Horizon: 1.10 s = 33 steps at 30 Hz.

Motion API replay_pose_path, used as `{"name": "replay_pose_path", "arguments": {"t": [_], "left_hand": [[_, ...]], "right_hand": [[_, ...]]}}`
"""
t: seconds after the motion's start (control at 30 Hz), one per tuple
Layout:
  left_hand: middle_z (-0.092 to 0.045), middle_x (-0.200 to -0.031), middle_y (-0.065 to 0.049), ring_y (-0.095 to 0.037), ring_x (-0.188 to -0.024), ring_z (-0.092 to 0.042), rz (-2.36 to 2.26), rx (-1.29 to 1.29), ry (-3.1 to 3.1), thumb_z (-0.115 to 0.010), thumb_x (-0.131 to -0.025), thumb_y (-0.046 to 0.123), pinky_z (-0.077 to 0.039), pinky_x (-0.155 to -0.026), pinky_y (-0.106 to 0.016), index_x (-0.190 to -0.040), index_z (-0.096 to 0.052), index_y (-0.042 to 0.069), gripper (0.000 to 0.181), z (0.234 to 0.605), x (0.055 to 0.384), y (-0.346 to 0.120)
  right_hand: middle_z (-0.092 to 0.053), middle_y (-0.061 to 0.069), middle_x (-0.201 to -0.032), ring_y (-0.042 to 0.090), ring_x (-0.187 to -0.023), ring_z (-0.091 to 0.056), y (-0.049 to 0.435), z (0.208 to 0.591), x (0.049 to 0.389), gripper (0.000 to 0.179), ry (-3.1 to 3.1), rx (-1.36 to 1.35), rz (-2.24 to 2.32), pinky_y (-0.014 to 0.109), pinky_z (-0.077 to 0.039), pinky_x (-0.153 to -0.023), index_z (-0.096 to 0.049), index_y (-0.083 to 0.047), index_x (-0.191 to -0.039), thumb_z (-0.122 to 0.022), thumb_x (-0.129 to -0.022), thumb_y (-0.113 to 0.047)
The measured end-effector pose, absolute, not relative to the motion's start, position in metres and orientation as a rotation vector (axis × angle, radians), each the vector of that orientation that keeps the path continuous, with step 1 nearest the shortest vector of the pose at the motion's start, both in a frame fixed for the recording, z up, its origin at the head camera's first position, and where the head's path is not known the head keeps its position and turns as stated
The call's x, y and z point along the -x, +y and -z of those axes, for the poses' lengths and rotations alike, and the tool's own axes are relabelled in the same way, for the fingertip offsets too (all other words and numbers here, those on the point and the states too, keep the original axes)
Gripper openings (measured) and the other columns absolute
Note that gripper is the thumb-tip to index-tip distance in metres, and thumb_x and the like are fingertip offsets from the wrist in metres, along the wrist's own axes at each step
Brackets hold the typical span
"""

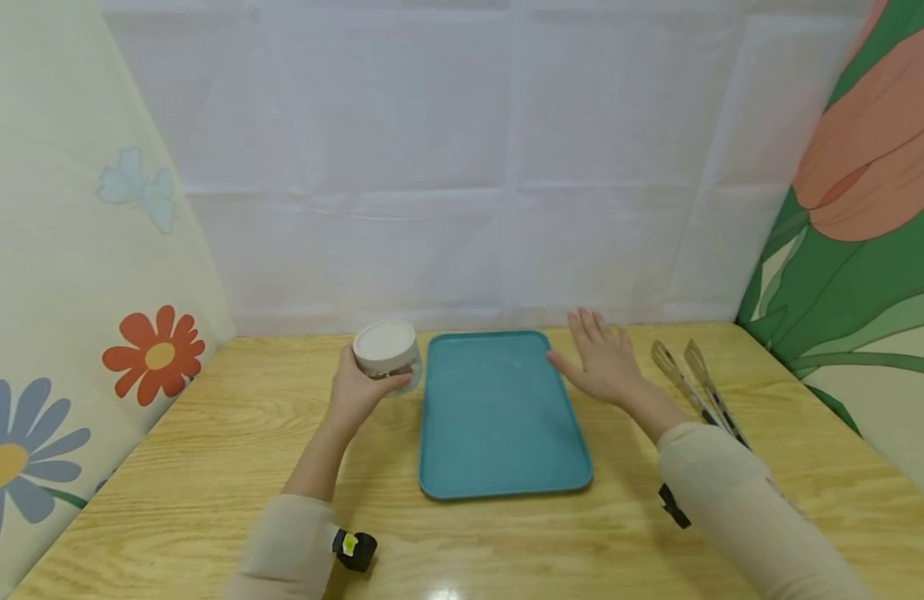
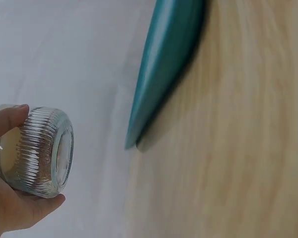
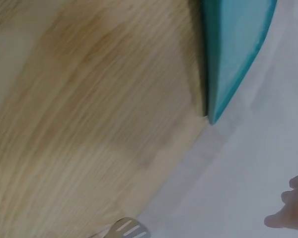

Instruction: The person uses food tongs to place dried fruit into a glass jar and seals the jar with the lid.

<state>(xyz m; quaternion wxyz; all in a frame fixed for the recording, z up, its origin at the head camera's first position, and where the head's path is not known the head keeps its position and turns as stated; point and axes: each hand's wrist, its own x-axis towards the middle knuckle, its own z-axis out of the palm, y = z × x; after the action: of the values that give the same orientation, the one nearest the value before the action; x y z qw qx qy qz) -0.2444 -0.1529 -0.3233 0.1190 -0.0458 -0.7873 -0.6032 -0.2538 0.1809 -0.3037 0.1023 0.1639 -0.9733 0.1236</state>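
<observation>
My left hand (image 1: 357,386) grips a ribbed clear glass jar (image 2: 36,151) with a white lid (image 1: 385,341), held up off the table at the left of the tray. Thumb and fingers wrap its sides in the left wrist view; what the jar contains is hard to make out. A blue-green rectangular tray (image 1: 501,417) lies flat in the middle of the table. Over the tray's right edge hovers my right hand (image 1: 600,360), fingers straight and spread, holding nothing. In the right wrist view only part of that hand (image 3: 293,206) shows.
Metal tongs (image 1: 705,383) with slotted ends lie on the wooden table (image 1: 207,467) at the right, partly behind the right forearm. A white cloth backdrop (image 1: 462,167) rises behind the table, with flower-printed cloths (image 1: 157,354) at both sides.
</observation>
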Motion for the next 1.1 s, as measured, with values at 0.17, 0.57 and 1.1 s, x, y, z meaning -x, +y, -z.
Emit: {"name": "replay_pose_path", "arguments": {"t": [0.17, 0.57, 1.1], "left_hand": [[-0.032, -0.126, -0.018, -0.032, -0.115, -0.031, 1.691, 0.066, -2.367, -0.076, -0.064, 0.011, -0.029, -0.092, -0.044, -0.130, -0.019, 0.000, 0.088, 0.332, 0.245, -0.169], [-0.026, -0.129, -0.021, -0.035, -0.117, -0.028, 1.733, 0.009, -2.418, -0.077, -0.063, 0.009, -0.024, -0.095, -0.046, -0.130, -0.014, 0.000, 0.093, 0.345, 0.252, -0.188], [-0.022, -0.127, -0.025, -0.037, -0.116, -0.027, 1.804, 0.022, -2.432, -0.074, -0.064, 0.003, -0.020, -0.096, -0.045, -0.125, -0.011, -0.003, 0.088, 0.365, 0.257, -0.208]], "right_hand": [[0.001, 0.018, -0.141, 0.032, -0.126, 0.006, 0.193, 0.314, 0.257, 0.080, -2.935, -0.431, -0.334, 0.058, 0.005, -0.092, -0.006, -0.001, -0.137, -0.027, -0.086, -0.059], [0.003, 0.021, -0.140, 0.035, -0.125, 0.008, 0.210, 0.331, 0.255, 0.080, -3.028, -0.409, -0.362, 0.060, 0.010, -0.089, -0.004, -0.001, -0.138, -0.028, -0.086, -0.057], [0.001, 0.022, -0.140, 0.038, -0.125, 0.005, 0.219, 0.345, 0.251, 0.085, -3.085, -0.370, -0.376, 0.061, 0.006, -0.090, -0.004, -0.001, -0.137, -0.025, -0.083, -0.063]]}}
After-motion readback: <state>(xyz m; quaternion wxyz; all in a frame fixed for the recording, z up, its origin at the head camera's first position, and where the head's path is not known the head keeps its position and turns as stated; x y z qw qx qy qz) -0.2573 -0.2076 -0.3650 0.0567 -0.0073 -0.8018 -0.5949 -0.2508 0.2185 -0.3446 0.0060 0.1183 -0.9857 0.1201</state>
